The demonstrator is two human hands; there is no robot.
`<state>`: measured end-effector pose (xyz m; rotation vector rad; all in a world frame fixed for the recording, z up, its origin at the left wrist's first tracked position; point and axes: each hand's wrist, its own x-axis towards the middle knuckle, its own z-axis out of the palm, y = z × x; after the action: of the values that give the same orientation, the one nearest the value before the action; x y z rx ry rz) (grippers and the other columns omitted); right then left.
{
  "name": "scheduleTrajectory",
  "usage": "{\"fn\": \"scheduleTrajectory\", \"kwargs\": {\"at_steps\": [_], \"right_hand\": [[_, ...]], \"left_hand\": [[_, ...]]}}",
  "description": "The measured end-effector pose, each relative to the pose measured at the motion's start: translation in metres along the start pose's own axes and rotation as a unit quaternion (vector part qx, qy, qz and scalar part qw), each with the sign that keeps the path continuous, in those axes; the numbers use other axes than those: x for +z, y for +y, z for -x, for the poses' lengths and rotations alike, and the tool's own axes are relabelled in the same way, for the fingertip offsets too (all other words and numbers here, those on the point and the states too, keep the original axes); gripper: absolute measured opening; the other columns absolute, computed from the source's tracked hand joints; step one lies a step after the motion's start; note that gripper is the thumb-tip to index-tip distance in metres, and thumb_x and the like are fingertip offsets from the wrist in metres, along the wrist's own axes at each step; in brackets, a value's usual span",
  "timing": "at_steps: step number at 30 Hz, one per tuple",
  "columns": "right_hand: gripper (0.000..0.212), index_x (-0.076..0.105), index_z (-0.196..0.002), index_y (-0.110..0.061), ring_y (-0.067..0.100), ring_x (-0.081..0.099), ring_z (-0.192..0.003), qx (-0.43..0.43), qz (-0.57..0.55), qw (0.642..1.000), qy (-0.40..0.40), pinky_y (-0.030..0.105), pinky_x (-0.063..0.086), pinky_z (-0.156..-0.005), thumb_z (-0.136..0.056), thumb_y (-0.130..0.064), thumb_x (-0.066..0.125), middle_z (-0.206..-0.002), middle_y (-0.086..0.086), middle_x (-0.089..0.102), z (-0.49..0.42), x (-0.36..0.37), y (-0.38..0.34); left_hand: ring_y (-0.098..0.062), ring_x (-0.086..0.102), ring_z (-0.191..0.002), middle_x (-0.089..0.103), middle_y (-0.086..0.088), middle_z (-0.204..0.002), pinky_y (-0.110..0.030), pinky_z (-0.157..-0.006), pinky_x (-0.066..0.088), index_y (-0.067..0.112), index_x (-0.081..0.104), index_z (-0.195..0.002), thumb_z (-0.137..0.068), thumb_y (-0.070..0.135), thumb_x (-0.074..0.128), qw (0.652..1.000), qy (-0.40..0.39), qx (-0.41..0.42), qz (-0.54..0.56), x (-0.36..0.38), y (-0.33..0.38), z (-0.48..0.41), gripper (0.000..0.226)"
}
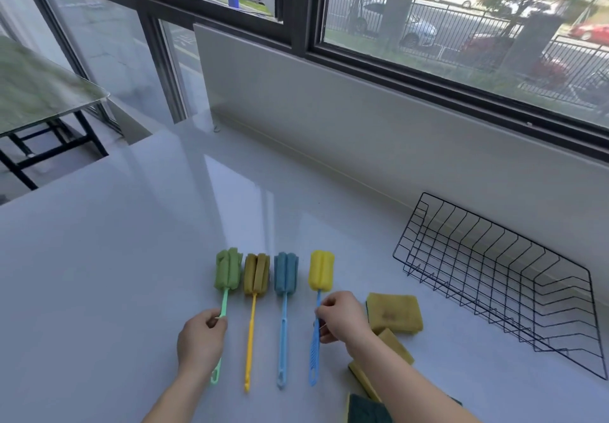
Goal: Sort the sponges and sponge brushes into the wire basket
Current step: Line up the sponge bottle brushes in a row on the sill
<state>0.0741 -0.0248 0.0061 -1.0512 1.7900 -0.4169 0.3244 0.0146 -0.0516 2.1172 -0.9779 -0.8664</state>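
Note:
Several sponge brushes lie side by side on the white counter: a green-headed brush, an olive-headed brush with a yellow handle, a blue-headed brush and a yellow-headed brush with a blue handle. My left hand is closed around the green brush's handle. My right hand pinches the blue handle of the yellow-headed brush. Yellow sponges lie just right of my right hand, partly hidden by my forearm. A black wire basket stands empty at the right, against the wall.
A green-backed sponge lies at the bottom edge. A low white wall and large windows run behind the counter. A glass-topped table stands beyond the counter's left edge.

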Motion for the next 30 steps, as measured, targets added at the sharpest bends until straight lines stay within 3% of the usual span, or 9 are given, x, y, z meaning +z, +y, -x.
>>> {"fn": "scheduleTrajectory", "kwargs": {"at_steps": [5, 8, 14, 18, 24, 30], "right_hand": [[0.017, 0.070, -0.088, 0.003, 0.026, 0.075, -0.059, -0.004, 0.046, 0.999, -0.013, 0.041, 0.065, -0.062, -0.088, -0.008, 0.057, -0.070, 0.013, 0.075, -0.007, 0.009, -0.004], [0.018, 0.070, -0.088, 0.002, 0.026, 0.075, -0.060, -0.003, 0.058, 0.998, -0.023, 0.042, 0.065, -0.065, -0.086, -0.009, 0.057, -0.068, 0.011, 0.074, -0.010, 0.013, -0.005], [0.018, 0.071, -0.087, 0.002, 0.027, 0.076, -0.061, -0.004, 0.063, 0.998, -0.029, 0.044, 0.065, -0.066, -0.084, -0.009, 0.056, -0.071, 0.013, 0.076, -0.016, 0.017, -0.001], [0.018, 0.070, -0.087, 0.004, 0.027, 0.075, -0.061, -0.015, 0.076, 0.997, -0.026, 0.044, 0.065, -0.067, -0.083, -0.008, 0.056, -0.072, 0.014, 0.076, -0.018, 0.019, 0.002], [0.018, 0.069, -0.083, -0.001, 0.027, 0.076, -0.064, -0.035, 0.110, 0.993, -0.027, 0.045, 0.064, -0.071, -0.079, -0.007, 0.053, -0.071, 0.014, 0.077, -0.018, 0.019, 0.009], [0.018, 0.070, -0.085, -0.003, 0.027, 0.076, -0.066, -0.032, 0.104, 0.993, -0.036, 0.046, 0.064, -0.072, -0.079, -0.009, 0.055, -0.074, 0.014, 0.077, -0.017, 0.017, 0.014]], "left_hand": [[-0.020, 0.054, -0.063, 0.063, 0.002, -0.064, -0.022, -0.057, 0.040, 0.039, 0.054, -0.062, -0.084, 0.015, 0.067, 0.998, -0.004, 0.037, -0.045, 0.001, 0.002, 0.012, 0.035], [-0.020, 0.054, -0.064, 0.066, -0.004, -0.067, -0.023, -0.057, 0.039, 0.040, 0.049, -0.058, -0.082, 0.016, 0.068, 0.998, -0.007, 0.032, -0.055, 0.002, 0.004, 0.012, 0.039], [-0.012, 0.056, -0.064, 0.063, 0.000, -0.064, -0.025, -0.056, 0.040, 0.036, 0.058, -0.068, -0.083, 0.017, 0.067, 0.996, -0.016, 0.049, -0.078, 0.000, 0.003, 0.012, 0.026], [-0.019, 0.057, -0.067, 0.064, 0.000, -0.066, -0.027, -0.057, 0.040, 0.023, 0.069, -0.081, -0.083, 0.016, 0.068, 0.994, -0.025, 0.051, -0.093, -0.002, 0.004, 0.013, 0.007], [-0.011, 0.055, -0.064, 0.066, 0.001, -0.068, -0.019, -0.056, 0.039, 0.025, 0.070, -0.088, -0.084, 0.018, 0.068, 0.995, -0.026, 0.053, -0.085, 0.002, 0.003, 0.015, 0.009], [-0.012, 0.055, -0.064, 0.062, 0.003, -0.063, -0.027, -0.057, 0.042, 0.023, 0.073, -0.097, -0.084, 0.021, 0.067, 0.992, -0.017, 0.063, -0.104, 0.004, 0.000, 0.018, 0.014]]}}
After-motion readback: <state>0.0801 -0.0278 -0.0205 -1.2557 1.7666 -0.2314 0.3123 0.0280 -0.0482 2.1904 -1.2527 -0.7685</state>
